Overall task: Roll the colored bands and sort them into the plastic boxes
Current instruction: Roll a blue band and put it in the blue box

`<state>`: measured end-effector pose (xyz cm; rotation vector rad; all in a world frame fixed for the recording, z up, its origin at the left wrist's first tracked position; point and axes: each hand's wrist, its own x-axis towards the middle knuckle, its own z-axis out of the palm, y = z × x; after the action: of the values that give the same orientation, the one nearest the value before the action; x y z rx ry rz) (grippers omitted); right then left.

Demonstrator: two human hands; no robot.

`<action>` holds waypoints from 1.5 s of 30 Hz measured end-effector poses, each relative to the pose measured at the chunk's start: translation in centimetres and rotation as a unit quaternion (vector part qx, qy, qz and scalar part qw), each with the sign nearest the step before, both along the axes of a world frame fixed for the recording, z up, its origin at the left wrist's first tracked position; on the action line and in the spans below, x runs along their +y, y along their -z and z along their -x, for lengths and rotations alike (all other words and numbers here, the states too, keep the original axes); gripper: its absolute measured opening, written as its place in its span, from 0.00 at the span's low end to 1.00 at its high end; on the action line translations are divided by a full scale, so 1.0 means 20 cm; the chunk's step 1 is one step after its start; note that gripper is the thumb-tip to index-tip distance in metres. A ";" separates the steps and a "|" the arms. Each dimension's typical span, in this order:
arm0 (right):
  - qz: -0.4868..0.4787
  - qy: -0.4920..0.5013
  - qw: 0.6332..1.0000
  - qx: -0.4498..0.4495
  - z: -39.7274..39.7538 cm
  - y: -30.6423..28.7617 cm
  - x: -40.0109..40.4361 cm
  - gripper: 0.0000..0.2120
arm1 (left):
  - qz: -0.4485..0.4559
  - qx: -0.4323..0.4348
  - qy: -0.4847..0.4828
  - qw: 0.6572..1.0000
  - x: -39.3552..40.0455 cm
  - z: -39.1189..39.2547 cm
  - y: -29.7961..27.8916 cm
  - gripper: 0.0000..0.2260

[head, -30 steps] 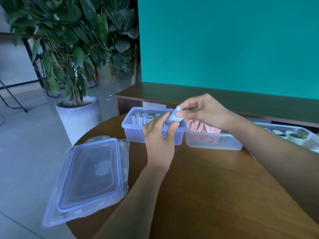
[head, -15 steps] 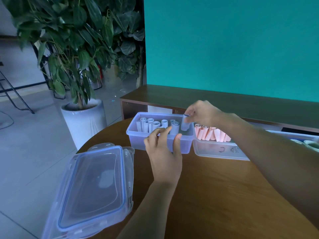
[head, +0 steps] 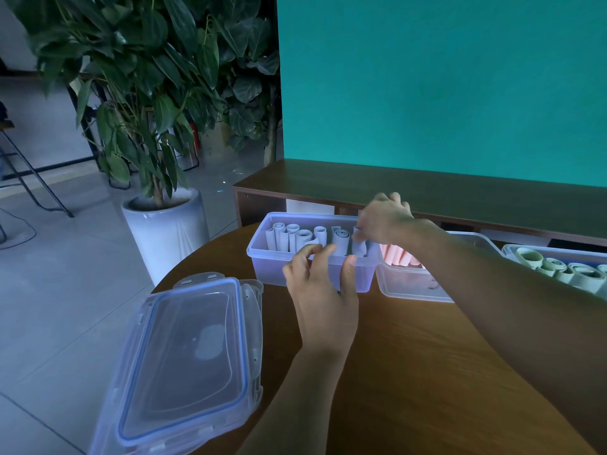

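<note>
A clear plastic box (head: 269,267) at the table's far side holds several upright rolled grey-blue bands (head: 303,239). My right hand (head: 382,221) reaches over its right end and pinches one rolled grey-blue band (head: 359,247) standing inside the box. My left hand (head: 320,290) is at the box's front wall, thumb on the rim, fingers loosely curled, holding nothing. To the right, a second clear box (head: 407,289) contains pink rolls (head: 399,257). A third box (head: 512,249) at the far right contains green rolls (head: 558,269).
Stacked clear lids with blue seals (head: 187,362) lie on the round wooden table (head: 410,372), overhanging its left edge. A low wooden bench (head: 427,185) runs behind the boxes, before a teal wall. A potted plant (head: 164,231) stands on the floor at left.
My right hand carried the rolled grey-blue band from mid-air down into the left box. My left hand let go of the band and dropped to the box's front rim.
</note>
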<state>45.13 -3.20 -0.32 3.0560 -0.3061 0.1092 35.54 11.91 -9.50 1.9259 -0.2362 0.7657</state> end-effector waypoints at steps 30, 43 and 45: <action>-0.236 -0.011 0.968 -0.081 0.04 -0.01 -0.09 0.17 | -0.004 -0.007 0.027 1.000 0.00 0.00 0.00 0.20; -0.294 -0.045 0.927 -0.230 0.78 -0.09 -0.12 0.14 | -0.005 -0.017 0.067 0.998 -0.01 0.15 0.02 0.17; -0.309 -0.035 0.918 -0.244 0.97 -0.04 -0.14 0.14 | -0.032 -0.014 0.104 0.994 -0.06 0.24 0.02 0.16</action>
<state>25.66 -5.95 0.41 3.6148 -0.2973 0.9676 30.69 10.76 -9.83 1.9168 -0.4754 0.6528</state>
